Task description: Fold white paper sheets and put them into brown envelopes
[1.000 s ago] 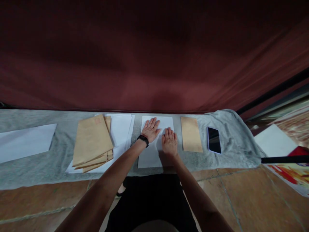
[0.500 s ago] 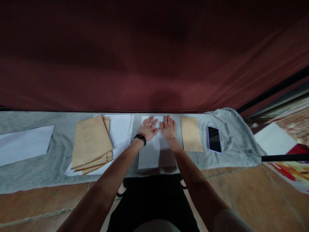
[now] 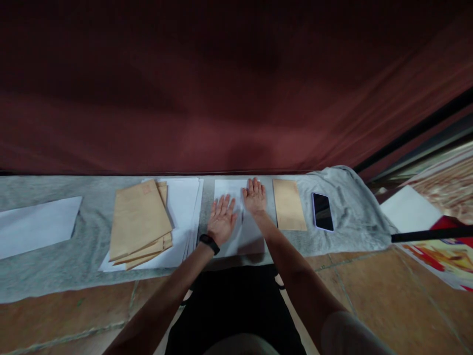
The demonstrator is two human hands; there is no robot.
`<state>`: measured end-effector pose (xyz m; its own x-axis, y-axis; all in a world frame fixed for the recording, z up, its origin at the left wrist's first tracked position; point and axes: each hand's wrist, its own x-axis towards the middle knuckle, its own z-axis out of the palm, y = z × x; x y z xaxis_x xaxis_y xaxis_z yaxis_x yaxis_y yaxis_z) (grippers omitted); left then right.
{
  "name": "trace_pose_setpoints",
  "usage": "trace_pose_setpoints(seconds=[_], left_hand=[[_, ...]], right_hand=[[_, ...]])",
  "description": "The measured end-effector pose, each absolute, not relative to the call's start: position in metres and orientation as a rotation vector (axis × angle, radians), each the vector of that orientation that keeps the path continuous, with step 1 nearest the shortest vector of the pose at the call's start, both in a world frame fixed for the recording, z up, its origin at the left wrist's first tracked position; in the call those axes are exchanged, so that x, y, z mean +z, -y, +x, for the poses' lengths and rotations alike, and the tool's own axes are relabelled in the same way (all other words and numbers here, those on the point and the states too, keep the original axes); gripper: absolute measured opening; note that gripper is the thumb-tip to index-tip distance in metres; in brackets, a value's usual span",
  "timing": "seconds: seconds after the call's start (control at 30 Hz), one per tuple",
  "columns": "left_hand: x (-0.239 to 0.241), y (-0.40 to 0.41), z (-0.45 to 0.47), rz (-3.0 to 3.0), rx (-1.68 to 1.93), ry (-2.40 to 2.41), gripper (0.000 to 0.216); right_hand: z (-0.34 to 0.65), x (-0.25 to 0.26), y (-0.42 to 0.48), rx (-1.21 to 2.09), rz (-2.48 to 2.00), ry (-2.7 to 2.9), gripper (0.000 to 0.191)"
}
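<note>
A white sheet of paper lies flat on the grey cloth in front of me, partly covered by both hands. My left hand, with a black band on the wrist, rests palm down on its left half, fingers spread. Near the sheet's far right corner, my right hand lies flat with its fingers stretched out. A single brown envelope is just right of that hand. Left of the sheet, several brown envelopes sit fanned on a stack of white paper.
A phone with a purple edge lies right of the single envelope. Another white paper is at the far left. A dark red cloth rises behind the work surface. A black bar and a colourful printed box or bag are at the right.
My left hand has slid toward me from the sheet's far edge to about its middle. My right hand stays near the far edge. The view has shifted slightly.
</note>
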<state>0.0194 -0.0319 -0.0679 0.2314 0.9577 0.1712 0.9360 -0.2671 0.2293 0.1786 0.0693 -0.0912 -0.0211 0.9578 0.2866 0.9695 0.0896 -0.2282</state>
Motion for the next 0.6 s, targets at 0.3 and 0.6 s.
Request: trace_pose_setpoints(seconds=[0.3,0.6], left_hand=[[-0.064,0.08,0.032,2.503,0.289,-1.729,0.059],[-0.063,0.094,0.023,2.534,0.269,-1.647,0.056]], right_hand=[[0.164,-0.072,-0.024,0.085,-1.898,2.02,0.054],[0.194,-0.085,0.098,0.04,-1.686,2.244,0.054]])
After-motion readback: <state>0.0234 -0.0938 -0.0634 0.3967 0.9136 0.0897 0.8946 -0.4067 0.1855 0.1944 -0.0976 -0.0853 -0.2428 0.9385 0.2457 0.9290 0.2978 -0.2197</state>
